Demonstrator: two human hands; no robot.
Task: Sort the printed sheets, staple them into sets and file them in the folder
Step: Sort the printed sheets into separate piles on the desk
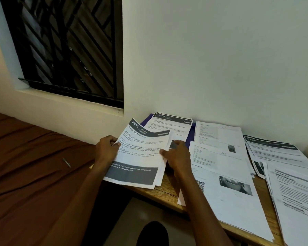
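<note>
Wooden bench (169, 189) in wall corner, paper stacks (226, 174) | left hand (106, 150), right hand (176, 155) both grip sheet set (140, 157) | barred window (68, 48), brown bed (25, 166) left

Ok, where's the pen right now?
In the head view the pen lies at left on the brown bedsheet, apart from the left hand, which grips the 2641 sheets at the table's edge.

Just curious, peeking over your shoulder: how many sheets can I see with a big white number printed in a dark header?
3: the 2641 sheet held in both hands, the 1573 sheet behind it near the wall, and the 1228 sheet at far right. Others may lie hidden in the piles.
</note>
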